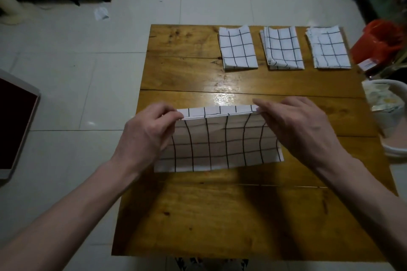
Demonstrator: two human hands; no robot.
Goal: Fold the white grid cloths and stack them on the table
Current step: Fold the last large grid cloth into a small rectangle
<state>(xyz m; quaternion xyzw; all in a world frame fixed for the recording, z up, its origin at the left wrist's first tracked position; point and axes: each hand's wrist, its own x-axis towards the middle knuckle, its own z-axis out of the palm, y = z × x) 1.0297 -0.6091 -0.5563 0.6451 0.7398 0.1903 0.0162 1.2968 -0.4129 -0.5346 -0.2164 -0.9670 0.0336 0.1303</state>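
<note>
Both forearms bare to the frame edge, no sleeves showing. Left hand (145, 136) and right hand (301, 130): no rings, watch, gloves or bands. Nails short, unpainted as far as visible. Black-and-white patterned garment (211, 264) at the person's lower body, pattern too blurred to identify.

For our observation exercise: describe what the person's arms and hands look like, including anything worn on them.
Both forearms are bare up to the frame edge: no sleeves show. The left hand and right hand wear no gloves, and no rings, watch or bracelets are visible. Fingernails look short.
</note>
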